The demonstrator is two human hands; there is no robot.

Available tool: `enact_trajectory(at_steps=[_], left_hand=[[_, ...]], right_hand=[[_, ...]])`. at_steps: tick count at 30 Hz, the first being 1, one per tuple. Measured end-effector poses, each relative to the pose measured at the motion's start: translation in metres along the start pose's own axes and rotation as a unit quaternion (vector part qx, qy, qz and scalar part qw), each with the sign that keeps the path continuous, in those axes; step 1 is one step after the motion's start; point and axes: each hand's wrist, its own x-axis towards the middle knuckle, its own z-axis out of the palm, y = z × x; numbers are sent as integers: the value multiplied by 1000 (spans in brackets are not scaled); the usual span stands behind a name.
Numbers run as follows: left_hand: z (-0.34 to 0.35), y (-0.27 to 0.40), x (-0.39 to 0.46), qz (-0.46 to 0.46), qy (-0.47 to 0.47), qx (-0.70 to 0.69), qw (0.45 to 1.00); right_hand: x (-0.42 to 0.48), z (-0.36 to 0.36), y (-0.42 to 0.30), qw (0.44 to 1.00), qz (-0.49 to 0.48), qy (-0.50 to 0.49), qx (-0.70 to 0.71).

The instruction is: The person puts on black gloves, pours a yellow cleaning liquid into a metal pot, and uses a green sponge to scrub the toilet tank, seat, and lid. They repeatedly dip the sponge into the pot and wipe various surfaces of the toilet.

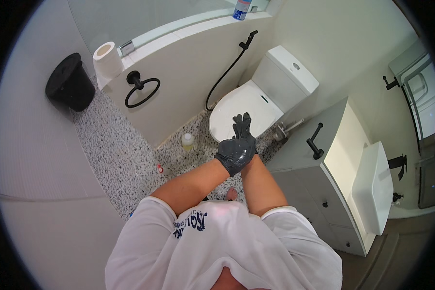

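Note:
Both hands wear black disposable gloves and meet in front of me, above the front of a white toilet (235,105) with its lid down. My left hand (235,152) lies across my right hand near the wrist and looks closed around the glove there; its fingertips are hidden. The extended fingers of my right hand (243,127) appear to reach out past it, slightly apart, with no object visible in them. The left hand covers most of the right palm and glove cuff.
On the speckled floor (119,145) stand a white-capped bottle (187,140) and a small red-topped item (160,169). A low wall carries a towel ring (142,92), toilet paper roll (108,61) and spray can (241,10). A black bin (70,83) is left; a grey vanity (311,185) stands right.

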Motion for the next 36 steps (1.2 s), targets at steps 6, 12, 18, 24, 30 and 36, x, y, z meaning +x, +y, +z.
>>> enact_trajectory(at_steps=[6, 12, 18, 24, 30, 36], left_hand=[[43, -4, -1, 83, 31, -99, 991], [74, -16, 46, -87, -60, -214, 971], [80, -70, 63, -209, -145, -41, 966], [63, -153, 43, -402, -33, -35, 914], [60, -227, 14, -568, -62, -24, 820], [94, -276, 6, -562, -142, 31, 815]], right_hand=[[28, -26, -4, 997, 78, -7, 16], [81, -70, -16, 956, 196, -40, 213], [152, -165, -27, 941, 157, 5, 298], [204, -266, -16, 944, 202, 164, 202], [226, -296, 25, 894, 279, 325, 131], [233, -294, 47, 874, 352, 335, 16]])
